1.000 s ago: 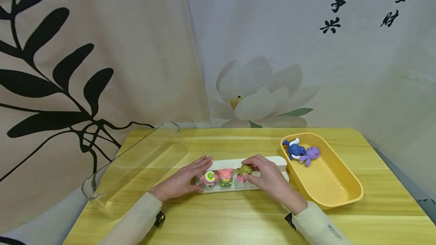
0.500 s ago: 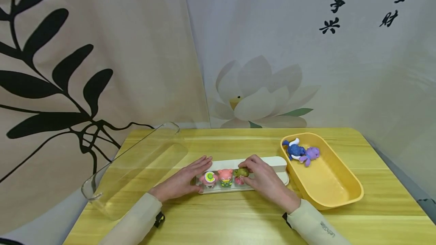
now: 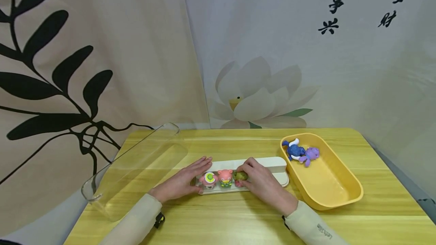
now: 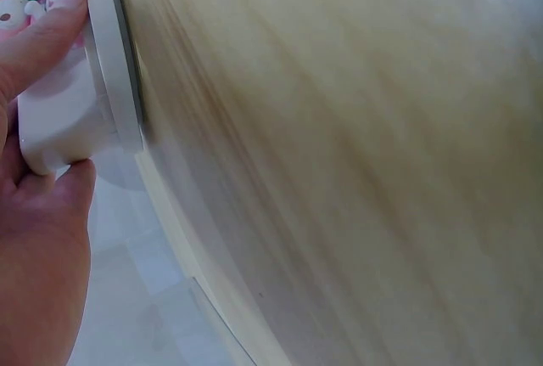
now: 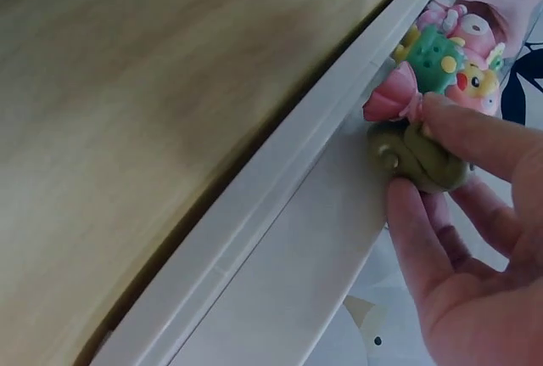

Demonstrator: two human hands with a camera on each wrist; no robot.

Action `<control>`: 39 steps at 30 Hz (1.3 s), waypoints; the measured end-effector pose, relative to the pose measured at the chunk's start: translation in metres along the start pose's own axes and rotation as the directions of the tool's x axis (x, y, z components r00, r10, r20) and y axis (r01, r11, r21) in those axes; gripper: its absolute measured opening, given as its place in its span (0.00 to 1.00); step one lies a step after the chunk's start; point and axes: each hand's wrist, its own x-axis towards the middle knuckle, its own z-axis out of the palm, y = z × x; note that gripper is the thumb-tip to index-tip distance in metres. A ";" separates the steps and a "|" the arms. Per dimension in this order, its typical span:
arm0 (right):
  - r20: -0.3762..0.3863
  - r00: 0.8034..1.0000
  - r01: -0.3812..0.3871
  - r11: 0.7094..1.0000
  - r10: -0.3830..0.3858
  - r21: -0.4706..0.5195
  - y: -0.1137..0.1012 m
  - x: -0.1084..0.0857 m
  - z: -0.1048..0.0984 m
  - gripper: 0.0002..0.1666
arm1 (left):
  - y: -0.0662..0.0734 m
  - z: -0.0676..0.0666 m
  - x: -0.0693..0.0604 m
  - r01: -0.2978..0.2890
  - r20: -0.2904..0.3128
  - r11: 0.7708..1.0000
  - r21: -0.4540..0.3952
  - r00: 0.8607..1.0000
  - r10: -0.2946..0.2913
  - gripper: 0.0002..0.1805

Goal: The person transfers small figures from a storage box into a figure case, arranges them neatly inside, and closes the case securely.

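Observation:
A long white stepped display base (image 3: 279, 165) lies across the middle of the table. On its left part stand a pink figurine with a green-and-yellow swirl (image 3: 209, 179) and a pink pig-eared figurine in green (image 3: 225, 177). My left hand (image 3: 185, 179) holds the base's left end, thumb in front and fingers behind; the left wrist view shows the thumb (image 4: 51, 39) against its edge. Between thumb and fingers, my right hand (image 3: 263, 182) pinches an olive-green figurine with a pink skirt (image 5: 420, 158), low over the base beside the pig-eared one. Fingers partly cover it in the head view.
At the right, a yellow tray (image 3: 335, 179) touches or nearly touches the base, holding a blue-and-white figurine (image 3: 295, 149) and a purple figurine (image 3: 310, 155). A clear plastic cover (image 3: 136, 162) lies on the left, reaching past the edge of the wooden table (image 3: 218, 222).
My right hand has moved left along the base with the olive-green figurine, bringing it close to the pig-eared one. The left hand stays at the base's end.

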 end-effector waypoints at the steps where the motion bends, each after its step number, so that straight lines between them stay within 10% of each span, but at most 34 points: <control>1: -0.004 1.000 0.010 1.000 -0.010 -0.005 0.000 0.000 0.000 0.19 | 0.000 0.000 0.000 0.002 0.001 1.000 -0.002 1.000 -0.002 0.53; 25: 0.015 0.998 0.065 0.990 -0.064 -0.126 -0.001 -0.001 0.001 0.25 | -0.001 0.002 0.000 -0.002 0.000 1.000 0.004 1.000 0.002 0.53; 39: -0.100 0.992 0.079 0.996 -0.082 -0.028 0.013 -0.017 -0.062 0.42 | -0.001 0.000 0.001 -0.001 0.011 1.000 -0.001 1.000 0.001 0.53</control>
